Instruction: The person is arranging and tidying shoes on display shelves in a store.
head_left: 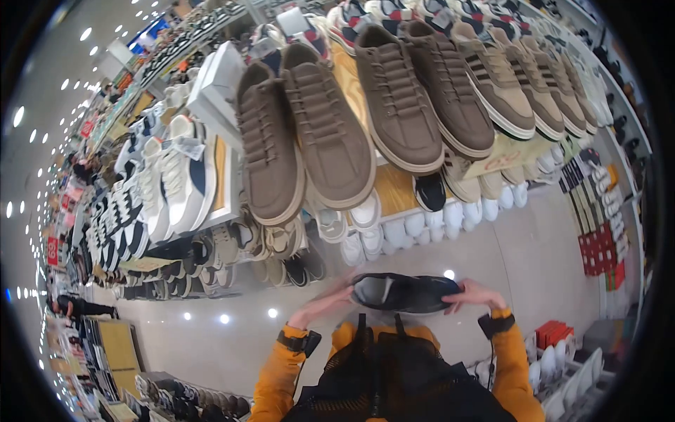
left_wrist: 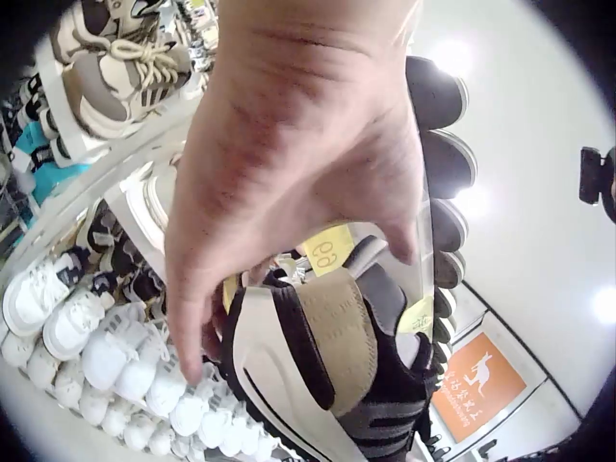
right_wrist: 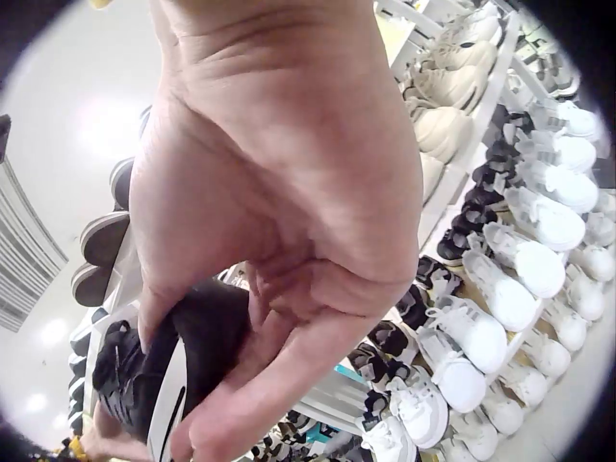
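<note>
A black sneaker (head_left: 411, 294) with a white-edged sole is held level in front of the body. My right hand (head_left: 472, 295) grips one end of it, thumb on one side and fingers on the other in the right wrist view. At the opposite end is my left hand (head_left: 325, 305), blurred in the head view. The left wrist view shows the sneaker's tan heel patch (left_wrist: 337, 342) and pale sole beneath that hand. There the left fingers (left_wrist: 197, 318) extend along the sole side, while the thumb stands spread apart from the shoe.
Ahead stands a display shelf with large brown sneakers (head_left: 327, 126) on top and white shoes (head_left: 450, 216) lower down. White-and-navy sneakers (head_left: 179, 176) line its left part. Red boxes (head_left: 554, 333) and more shoes sit at the lower right. A person (head_left: 81, 307) stands far left.
</note>
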`<action>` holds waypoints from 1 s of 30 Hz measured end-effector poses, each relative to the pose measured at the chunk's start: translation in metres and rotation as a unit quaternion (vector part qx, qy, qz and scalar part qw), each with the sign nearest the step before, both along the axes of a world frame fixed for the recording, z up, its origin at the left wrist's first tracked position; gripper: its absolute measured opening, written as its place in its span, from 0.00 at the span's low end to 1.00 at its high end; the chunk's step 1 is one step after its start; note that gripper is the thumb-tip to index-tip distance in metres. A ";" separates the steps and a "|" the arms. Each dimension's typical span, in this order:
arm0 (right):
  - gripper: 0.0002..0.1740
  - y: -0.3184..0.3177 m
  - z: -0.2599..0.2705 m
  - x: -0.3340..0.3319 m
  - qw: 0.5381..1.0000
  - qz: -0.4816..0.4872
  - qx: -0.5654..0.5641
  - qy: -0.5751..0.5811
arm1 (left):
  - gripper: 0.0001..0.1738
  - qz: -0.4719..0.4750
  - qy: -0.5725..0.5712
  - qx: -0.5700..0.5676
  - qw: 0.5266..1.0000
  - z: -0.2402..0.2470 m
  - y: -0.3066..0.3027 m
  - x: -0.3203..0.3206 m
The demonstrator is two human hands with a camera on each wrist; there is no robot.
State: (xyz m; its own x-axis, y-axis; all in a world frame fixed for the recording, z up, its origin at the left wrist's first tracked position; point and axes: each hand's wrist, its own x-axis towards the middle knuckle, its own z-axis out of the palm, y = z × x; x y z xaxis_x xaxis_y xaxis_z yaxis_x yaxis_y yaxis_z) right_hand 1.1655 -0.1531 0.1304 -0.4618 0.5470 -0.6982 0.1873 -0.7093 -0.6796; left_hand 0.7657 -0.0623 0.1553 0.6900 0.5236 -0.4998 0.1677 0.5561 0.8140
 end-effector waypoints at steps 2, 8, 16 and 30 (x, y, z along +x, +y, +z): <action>0.22 0.024 0.016 -0.007 0.999 0.013 0.002 -0.037 | 0.43 -0.012 0.027 -0.020 0.999 -0.009 0.002 -0.016; 0.25 0.099 0.030 -0.032 0.983 0.045 0.113 -0.140 | 0.39 -0.014 0.103 0.024 0.994 -0.037 0.000 -0.025; 0.20 0.134 -0.009 -0.059 0.907 -0.332 0.260 0.009 | 0.24 0.113 -0.058 -0.163 0.978 -0.086 0.036 0.002; 0.22 0.069 -0.030 -0.102 0.890 -0.432 0.143 -0.011 | 0.33 -0.002 -0.088 0.013 0.996 -0.101 0.130 0.091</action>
State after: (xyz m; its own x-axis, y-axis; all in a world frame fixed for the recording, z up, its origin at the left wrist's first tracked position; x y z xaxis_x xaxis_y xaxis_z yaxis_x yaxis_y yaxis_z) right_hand 1.0635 -0.0839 0.1001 0.2303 0.8483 -0.4769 -0.3294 -0.3932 -0.8584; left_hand 0.8570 0.0677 0.0540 0.7679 0.5316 -0.3573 0.0229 0.5347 0.8447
